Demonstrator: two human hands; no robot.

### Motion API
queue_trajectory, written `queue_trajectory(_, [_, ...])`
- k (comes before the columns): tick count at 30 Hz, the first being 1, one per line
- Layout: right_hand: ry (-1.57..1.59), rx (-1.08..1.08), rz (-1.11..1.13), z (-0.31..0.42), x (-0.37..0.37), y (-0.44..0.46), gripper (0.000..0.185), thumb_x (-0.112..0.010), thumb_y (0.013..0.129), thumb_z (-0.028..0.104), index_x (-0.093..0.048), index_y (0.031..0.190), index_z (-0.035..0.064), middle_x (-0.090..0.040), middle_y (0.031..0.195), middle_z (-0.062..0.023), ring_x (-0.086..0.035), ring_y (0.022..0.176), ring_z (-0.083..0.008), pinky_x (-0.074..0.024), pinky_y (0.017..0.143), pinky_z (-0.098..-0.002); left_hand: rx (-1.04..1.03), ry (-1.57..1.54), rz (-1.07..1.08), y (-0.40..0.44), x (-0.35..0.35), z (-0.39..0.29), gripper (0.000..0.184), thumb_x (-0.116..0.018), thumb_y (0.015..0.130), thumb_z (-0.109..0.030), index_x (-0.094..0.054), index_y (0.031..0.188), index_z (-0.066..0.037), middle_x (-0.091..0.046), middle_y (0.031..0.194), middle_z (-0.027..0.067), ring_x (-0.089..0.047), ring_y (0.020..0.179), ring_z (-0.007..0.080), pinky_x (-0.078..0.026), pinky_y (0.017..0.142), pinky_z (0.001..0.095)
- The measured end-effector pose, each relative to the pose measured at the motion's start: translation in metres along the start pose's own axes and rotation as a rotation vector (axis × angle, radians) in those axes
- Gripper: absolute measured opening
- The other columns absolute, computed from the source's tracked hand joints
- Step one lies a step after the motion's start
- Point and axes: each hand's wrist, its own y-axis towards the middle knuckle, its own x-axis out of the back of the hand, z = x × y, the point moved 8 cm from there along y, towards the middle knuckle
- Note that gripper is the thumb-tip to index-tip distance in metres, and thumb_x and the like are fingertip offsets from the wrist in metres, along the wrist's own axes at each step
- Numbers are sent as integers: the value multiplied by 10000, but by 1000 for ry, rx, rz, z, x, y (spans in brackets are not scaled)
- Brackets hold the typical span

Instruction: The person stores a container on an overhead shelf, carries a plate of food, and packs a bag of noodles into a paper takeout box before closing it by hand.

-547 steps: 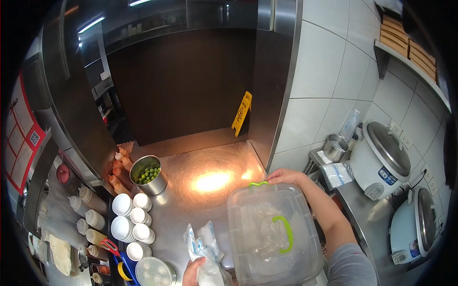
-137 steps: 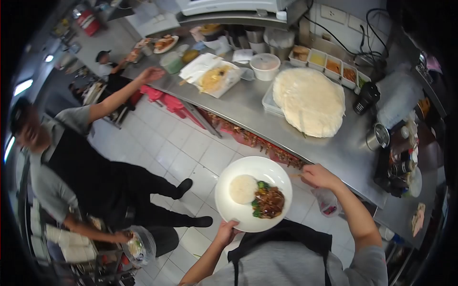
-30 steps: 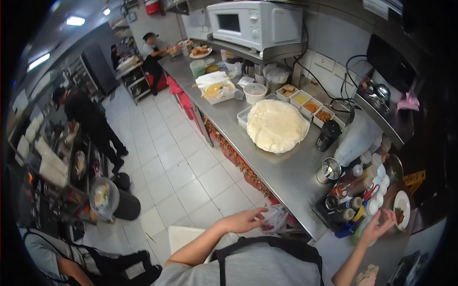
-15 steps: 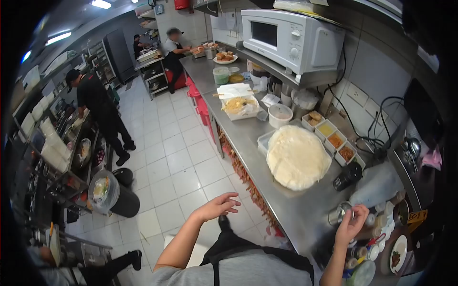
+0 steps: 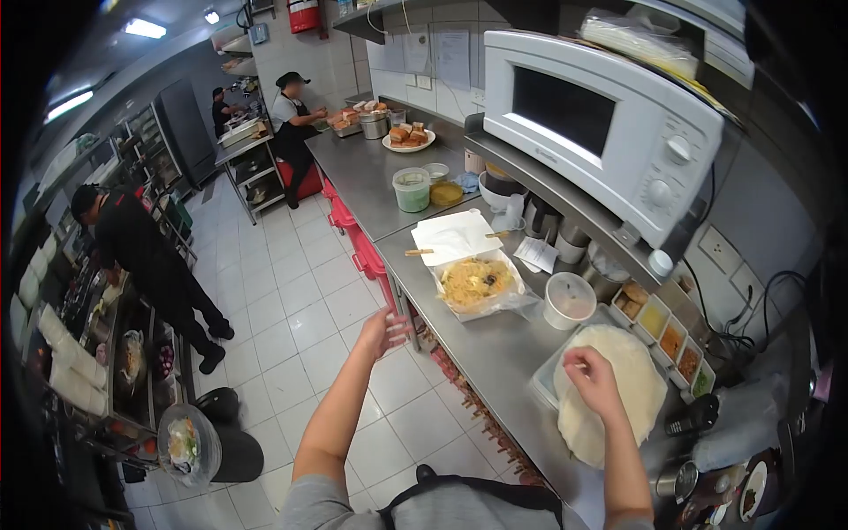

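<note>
My left hand (image 5: 382, 333) hangs in the air over the floor, just off the counter's front edge, with fingers apart and nothing in them. My right hand (image 5: 590, 375) is above the pale round flatbread (image 5: 632, 389), its fingers curled together; what they hold, if anything, is hidden. Under the flatbread's left side shows part of a clear plastic container (image 5: 546, 382). Beyond it stands a round tub (image 5: 570, 300). Farther along, an opened takeaway box (image 5: 477, 281) holds yellow noodles, its white lid (image 5: 452, 234) folded back.
A white microwave (image 5: 609, 132) sits on a shelf above the counter. Small square containers (image 5: 671, 340) of toppings line the wall side, near a black bottle (image 5: 693, 415) and a metal cup (image 5: 678, 481). Other people work at the left (image 5: 146, 238) and far end (image 5: 291, 132). A lined bin (image 5: 190, 446) stands left.
My right hand has moved from beside the metal cup to over the flatbread. My left hand has shifted slightly left and up. The view has turned, bringing the noodle box nearer.
</note>
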Motion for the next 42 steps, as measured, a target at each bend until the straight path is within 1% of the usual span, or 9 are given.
queue_trajectory(7, [99, -252, 177, -78, -66, 220, 232, -570, 875, 199, -620, 1042, 46, -626, 922, 0, -568, 875, -80, -466, 691, -266, -3, -106, -9, 125, 7, -51, 649, -392, 950, -437, -173, 1422, -50, -520, 1207, 141, -584, 1036, 289, -475, 792, 434])
queue_trajectory(11, [105, -373, 44, -168, -86, 335, 373, -539, 896, 319, -561, 1164, 61, -604, 1066, -65, -574, 948, -160, -466, 745, -348, 32, -188, -49, 168, 9, -58, 767, -448, 921, -498, -130, 1418, -8, -496, 1242, 172, -586, 1028, 309, -493, 780, 424])
queue_trajectory(14, [176, -571, -78, -229, -107, 378, 564, -501, 908, 454, -419, 1324, 82, -519, 1231, -121, -529, 1056, -277, -438, 814, -479, 116, -324, -69, 188, 1, -57, 676, -455, 932, -473, -279, 1359, 21, -556, 1166, 163, -610, 965, 268, -514, 752, 373])
queue_trajectory(17, [247, -702, -161, -250, -124, 395, 460, -511, 905, 456, -516, 1176, 83, -555, 1049, -84, -536, 904, -214, -449, 741, -437, 112, -369, 250, 217, -4, -54, 522, -465, 948, -415, -458, 1225, 27, -624, 1026, 126, -633, 861, 206, -531, 716, 303])
queue_trajectory(20, [274, -717, -134, -256, -131, 409, 340, -525, 913, 399, -584, 980, 71, -547, 823, -35, -505, 699, -156, -452, 618, -370, 2, -129, 238, 217, -3, -69, 364, -543, 934, -298, -557, 1113, 19, -657, 943, 97, -643, 782, 160, -546, 687, 262])
queue_trajectory(25, [375, -671, -174, -247, -123, 399, 195, -579, 904, 216, -617, 796, 57, -521, 616, 4, -470, 508, -91, -419, 468, -248, 130, 237, 371, 214, 0, -88, 334, -572, 920, -237, -575, 1109, 38, -664, 932, 122, -656, 802, 168, -557, 694, 262])
queue_trajectory(34, [-99, -467, -619, -173, -45, 379, 231, -612, 873, 251, -633, 763, 49, -546, 583, -7, -480, 483, -82, -418, 467, -249, -7, 453, 458, 233, 26, -97, 297, -555, 928, -189, -582, 1075, 67, -654, 855, 126, -661, 734, 182, -565, 682, 283])
queue_trajectory(38, [617, -398, -350, -72, -114, 317, 229, -621, 879, 256, -642, 973, 48, -627, 802, -34, -564, 641, -89, -497, 593, -233, 94, 405, 441, 215, 74, -99, 291, -555, 928, -201, -586, 1049, 61, -611, 827, 88, -611, 701, 143, -544, 663, 273])
queue_trajectory(42, [752, -497, 92, -19, -209, 167, 205, -667, 850, 208, -637, 969, 43, -645, 804, -21, -606, 678, -86, -499, 584, -227, 154, 383, 723, 153, 68, -86, 306, -567, 922, -252, -594, 1018, 37, -605, 805, 75, -562, 627, 123, -526, 637, 292])
